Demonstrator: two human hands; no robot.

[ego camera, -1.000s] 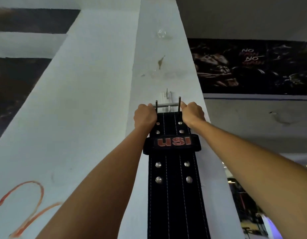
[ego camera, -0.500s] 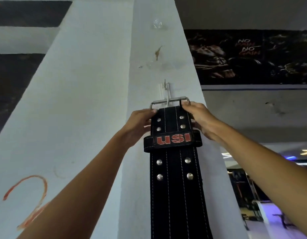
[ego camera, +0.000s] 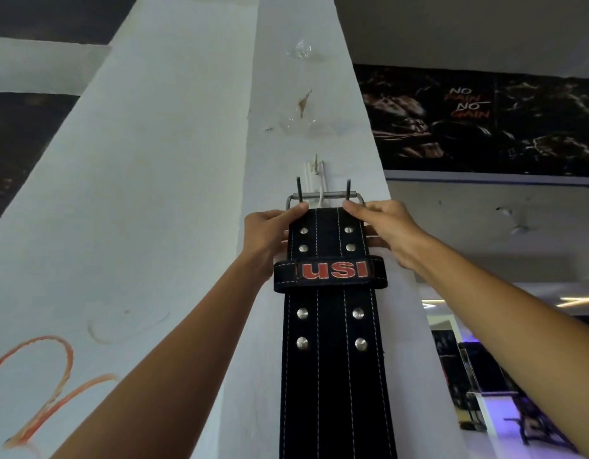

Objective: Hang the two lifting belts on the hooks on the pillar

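Observation:
A black lifting belt (ego camera: 334, 359) with white stitching, metal rivets and a red "USI" loop hangs down the front of the white pillar (ego camera: 174, 193). Its metal buckle (ego camera: 324, 196) sits across a small white hook (ego camera: 314, 180) screwed into the pillar, both prongs pointing up. My left hand (ego camera: 270, 233) grips the belt's top left edge just under the buckle. On the top right edge my right hand (ego camera: 382, 226) holds the belt, fingertips at the buckle. Only one belt is in view.
Bits of clear tape residue (ego camera: 301, 49) stick to the pillar above the hook. A dark "NO PAIN NO GAIN" poster (ego camera: 478, 120) covers the wall at right. Gym equipment (ego camera: 531, 429) under purple light stands at the lower right. Orange paint marks (ego camera: 44, 385) cross the pillar's left face.
The buckle now sits on the hook with its prongs upright again. Both hands have slid from the buckle's sides down onto the belt's top edge.

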